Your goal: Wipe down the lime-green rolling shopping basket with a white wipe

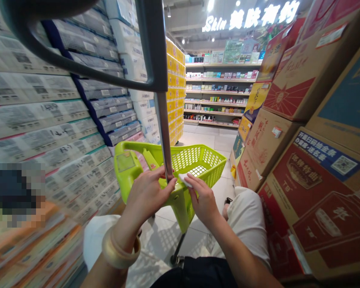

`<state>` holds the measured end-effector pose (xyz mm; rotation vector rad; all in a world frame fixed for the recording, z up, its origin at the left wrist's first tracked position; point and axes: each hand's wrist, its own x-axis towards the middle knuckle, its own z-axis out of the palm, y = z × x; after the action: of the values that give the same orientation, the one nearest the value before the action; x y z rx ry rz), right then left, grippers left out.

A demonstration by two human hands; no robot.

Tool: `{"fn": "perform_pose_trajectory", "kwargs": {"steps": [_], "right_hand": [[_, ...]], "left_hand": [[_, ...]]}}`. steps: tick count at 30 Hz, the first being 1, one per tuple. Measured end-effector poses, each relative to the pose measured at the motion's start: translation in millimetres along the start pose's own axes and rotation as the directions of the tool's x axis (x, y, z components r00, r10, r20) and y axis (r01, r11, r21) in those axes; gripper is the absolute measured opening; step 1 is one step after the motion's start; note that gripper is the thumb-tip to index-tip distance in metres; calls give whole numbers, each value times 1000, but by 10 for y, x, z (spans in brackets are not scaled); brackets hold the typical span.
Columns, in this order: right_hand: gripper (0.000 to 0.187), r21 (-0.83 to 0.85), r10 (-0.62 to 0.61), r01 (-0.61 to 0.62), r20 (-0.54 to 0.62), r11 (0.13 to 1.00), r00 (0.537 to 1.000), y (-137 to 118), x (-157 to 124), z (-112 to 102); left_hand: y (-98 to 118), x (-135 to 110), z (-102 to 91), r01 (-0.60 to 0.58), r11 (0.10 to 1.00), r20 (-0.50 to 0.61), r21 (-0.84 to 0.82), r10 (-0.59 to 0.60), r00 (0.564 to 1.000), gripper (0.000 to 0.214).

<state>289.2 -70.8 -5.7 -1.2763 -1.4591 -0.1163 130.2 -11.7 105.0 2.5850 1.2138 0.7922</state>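
Observation:
A lime-green rolling shopping basket (217,170) stands before me, its slatted walls and floor showing. From its near end a metal pole (165,132) rises to a dark grey loop handle (156,52). My left hand (148,194), with a gold-coloured bangle (120,250) on the wrist, is closed round the bottom of the pole, thumb and fingers on either side. My right hand (204,200) presses a small folded white wipe (185,180) against the basket's near rim. Its fingers are bent over the wipe, partly hiding it.
Stacked packs (54,120) wall the left side, and cardboard cartons (288,88) are piled close on the right. Yellow packs (174,92) stand ahead, before shelves (219,80) of small goods. My knees in pale trousers (249,224) flank the basket on the tiled floor (204,138).

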Motion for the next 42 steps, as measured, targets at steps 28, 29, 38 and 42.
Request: {"fn": "perform_pose_trajectory", "kwargs": {"steps": [28,29,38,42], "right_hand": [[35,195,53,-77,129,978,990,-74,81,54],[36,203,38,-64,129,977,991,-79,73,51],[34,168,63,-78,95,983,994,-132,45,72],[35,190,15,-39,124,981,992,-150,49,108]], "left_hand": [[4,-70,-57,-54,999,-4,-3,54,999,30],[9,-70,-69,-51,999,0,-6,51,999,30],[-62,-99,-145,-16,998,12,-54,17,1000,34],[-115,-106,-157,-9,998,29,-64,11,1000,34]]}}
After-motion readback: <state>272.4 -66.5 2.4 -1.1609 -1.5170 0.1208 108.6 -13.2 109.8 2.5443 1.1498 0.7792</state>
